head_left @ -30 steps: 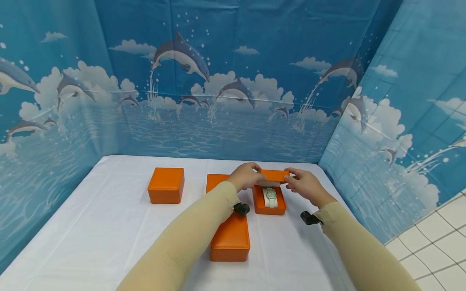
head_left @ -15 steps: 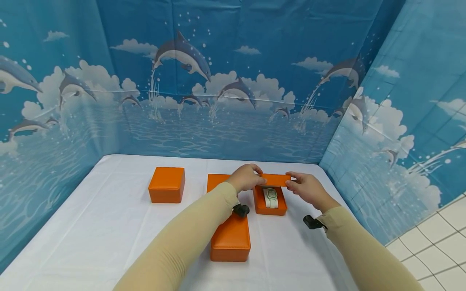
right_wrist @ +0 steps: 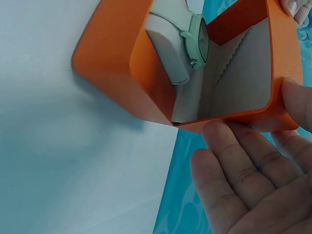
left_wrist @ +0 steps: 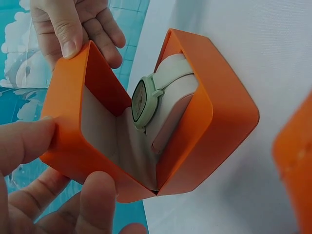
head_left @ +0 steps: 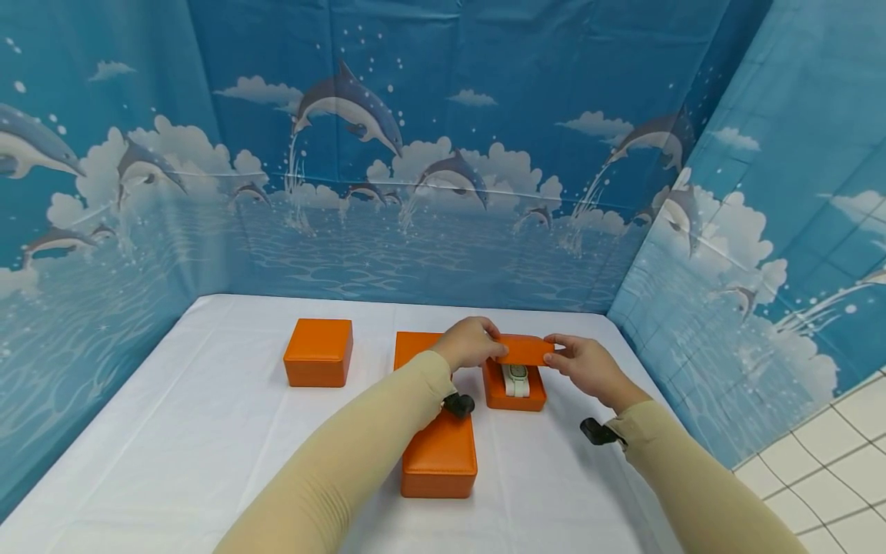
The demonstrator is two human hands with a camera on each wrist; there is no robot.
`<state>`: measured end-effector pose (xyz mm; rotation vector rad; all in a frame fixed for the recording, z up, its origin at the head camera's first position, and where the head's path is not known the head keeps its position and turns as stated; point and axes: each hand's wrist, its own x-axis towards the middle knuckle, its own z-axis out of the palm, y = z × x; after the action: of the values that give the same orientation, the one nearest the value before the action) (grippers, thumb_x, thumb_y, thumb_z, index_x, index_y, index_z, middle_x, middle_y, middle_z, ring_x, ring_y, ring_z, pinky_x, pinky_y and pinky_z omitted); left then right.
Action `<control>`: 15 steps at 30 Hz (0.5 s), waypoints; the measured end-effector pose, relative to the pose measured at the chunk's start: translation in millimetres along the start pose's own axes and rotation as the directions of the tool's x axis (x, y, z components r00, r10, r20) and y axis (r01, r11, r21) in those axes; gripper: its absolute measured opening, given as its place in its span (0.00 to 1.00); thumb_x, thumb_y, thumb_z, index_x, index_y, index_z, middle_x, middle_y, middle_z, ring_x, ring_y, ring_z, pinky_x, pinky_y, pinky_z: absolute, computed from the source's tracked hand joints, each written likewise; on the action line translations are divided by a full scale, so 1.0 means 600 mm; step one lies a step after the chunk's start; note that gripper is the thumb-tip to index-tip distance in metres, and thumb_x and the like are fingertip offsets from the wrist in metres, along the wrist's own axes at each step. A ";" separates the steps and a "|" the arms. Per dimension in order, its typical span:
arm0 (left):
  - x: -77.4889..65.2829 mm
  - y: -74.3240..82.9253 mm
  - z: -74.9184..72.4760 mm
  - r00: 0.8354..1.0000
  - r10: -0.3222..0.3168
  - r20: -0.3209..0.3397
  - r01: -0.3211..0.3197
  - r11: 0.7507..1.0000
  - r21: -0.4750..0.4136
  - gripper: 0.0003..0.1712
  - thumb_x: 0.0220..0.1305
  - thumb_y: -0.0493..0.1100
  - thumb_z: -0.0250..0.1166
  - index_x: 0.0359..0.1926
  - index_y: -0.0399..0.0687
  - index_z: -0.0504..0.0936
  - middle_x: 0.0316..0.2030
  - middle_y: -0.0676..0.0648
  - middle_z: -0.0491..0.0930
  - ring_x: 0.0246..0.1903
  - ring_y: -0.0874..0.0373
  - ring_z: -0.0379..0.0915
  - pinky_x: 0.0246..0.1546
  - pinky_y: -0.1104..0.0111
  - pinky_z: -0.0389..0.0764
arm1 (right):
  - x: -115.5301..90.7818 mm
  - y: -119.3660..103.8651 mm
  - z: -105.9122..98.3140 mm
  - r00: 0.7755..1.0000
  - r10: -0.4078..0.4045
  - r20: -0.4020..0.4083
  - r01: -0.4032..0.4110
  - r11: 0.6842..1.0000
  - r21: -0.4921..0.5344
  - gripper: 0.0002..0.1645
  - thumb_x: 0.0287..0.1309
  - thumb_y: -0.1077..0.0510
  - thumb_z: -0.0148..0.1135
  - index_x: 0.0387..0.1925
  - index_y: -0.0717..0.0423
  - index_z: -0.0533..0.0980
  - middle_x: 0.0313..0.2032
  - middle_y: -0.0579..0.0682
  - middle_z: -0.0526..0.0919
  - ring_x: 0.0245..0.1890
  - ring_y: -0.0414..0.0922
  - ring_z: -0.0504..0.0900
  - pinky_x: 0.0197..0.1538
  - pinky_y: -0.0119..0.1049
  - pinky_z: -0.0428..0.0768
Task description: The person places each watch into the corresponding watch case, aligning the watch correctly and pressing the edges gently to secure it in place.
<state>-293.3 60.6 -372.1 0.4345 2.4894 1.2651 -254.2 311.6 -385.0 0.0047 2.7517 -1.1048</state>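
An orange watch box (head_left: 494,400) stands on the white table with its hinged lid (head_left: 526,351) part way raised. Inside, a pale green watch (left_wrist: 146,100) is wrapped around a whitish cushion (left_wrist: 173,105). My left hand (head_left: 469,343) pinches the lid's left side between thumb and fingers. On the opposite side my right hand (head_left: 591,369) grips the lid's right edge, thumb on the outer face. Both wrist views look into the box from the side, showing its light lining. From the head view, the lid hides the back part of the box's inside.
A closed orange box (head_left: 318,352) stands at the back left of the white tablecloth (head_left: 208,431). Another closed orange box (head_left: 439,462) sits in front, left of the watch box. Behind it, one more orange box (head_left: 414,346) is partly hidden by my left arm.
The lid has tilted forward and down over the watch, with both hands lowering along with it. Less of the watch shows in the head view now. The other boxes have stayed put.
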 end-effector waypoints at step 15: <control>-0.003 -0.004 0.004 1.000 0.006 0.017 -0.006 1.000 -0.010 0.20 0.69 0.51 0.72 0.57 0.49 0.83 0.43 0.50 0.85 0.50 0.46 0.85 0.47 0.62 0.87 | -0.006 0.002 0.004 1.000 -0.013 -0.001 0.013 1.000 -0.014 0.34 0.76 0.48 0.61 0.75 0.57 0.68 0.65 0.66 0.81 0.63 0.64 0.80 0.65 0.62 0.80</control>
<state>-290.8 60.1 -374.7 0.4486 2.4688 1.2698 -250.1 311.0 -386.6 -0.0151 2.7639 -1.0892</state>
